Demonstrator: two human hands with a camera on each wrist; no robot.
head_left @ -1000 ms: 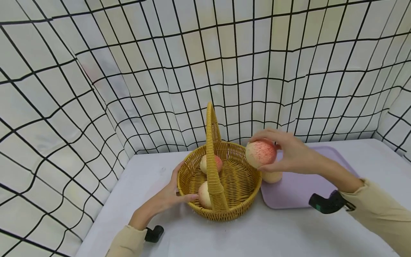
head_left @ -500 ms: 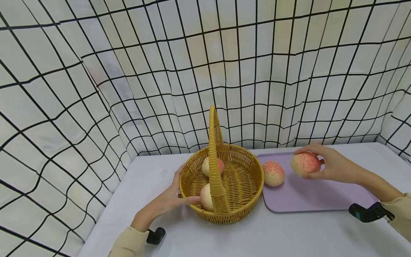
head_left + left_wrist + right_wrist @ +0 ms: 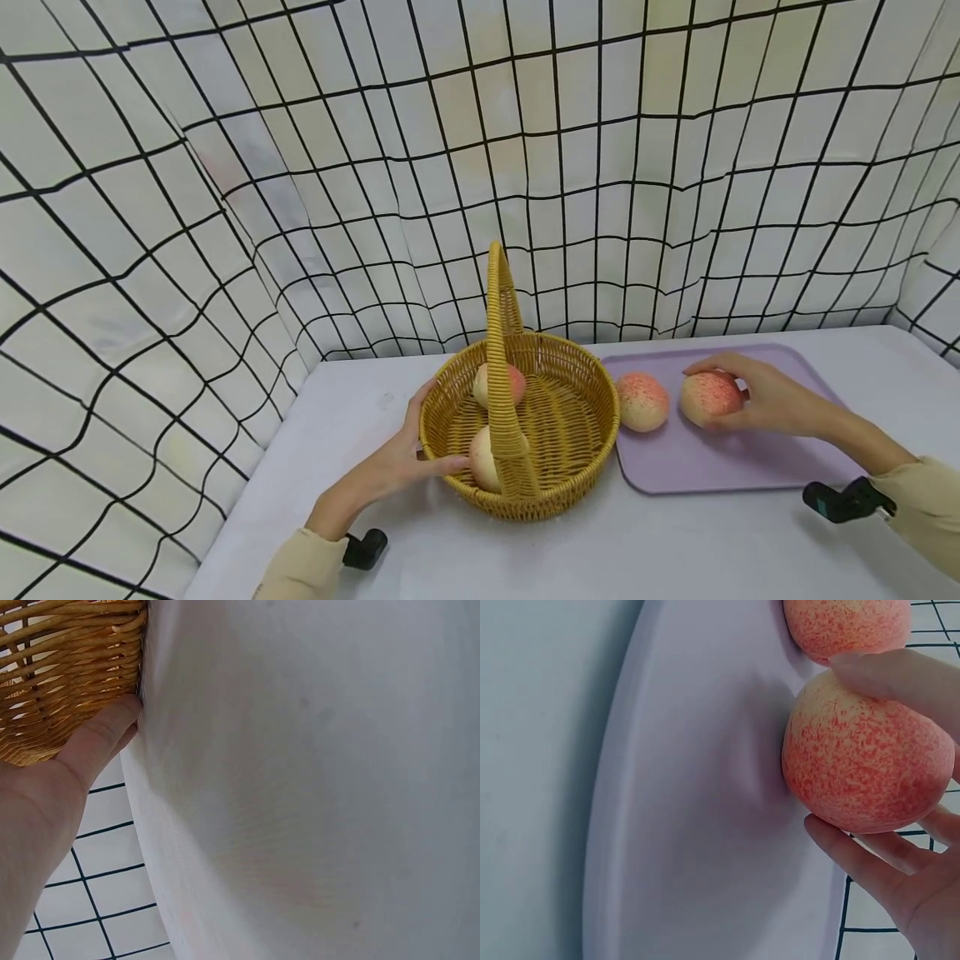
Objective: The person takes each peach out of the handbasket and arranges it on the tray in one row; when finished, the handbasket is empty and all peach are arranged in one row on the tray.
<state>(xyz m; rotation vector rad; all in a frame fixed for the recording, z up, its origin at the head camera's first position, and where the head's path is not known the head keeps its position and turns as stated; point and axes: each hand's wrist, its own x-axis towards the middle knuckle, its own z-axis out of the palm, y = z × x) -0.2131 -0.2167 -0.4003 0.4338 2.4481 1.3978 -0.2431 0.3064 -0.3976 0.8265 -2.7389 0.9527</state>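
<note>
The right hand hides the three-o'clock side of the speckled pink-and-cream peach it grips; the left hand grasps the basket at nine.

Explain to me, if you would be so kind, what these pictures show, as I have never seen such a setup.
There is no robot here: a person works with two bare hands. The wide picture comes from a camera worn on the head, looking forward and down; the two closer ones are taken from the left and right wrists. On the white-covered table stand a wicker basket with a tall handle and, beside it, a lilac tray. Two peaches lie in the basket, and another peach lies at the tray's basket end. The left hand grips the basket's side. The right hand holds a fourth peach at the tray; I cannot tell whether it touches the tray.
</note>
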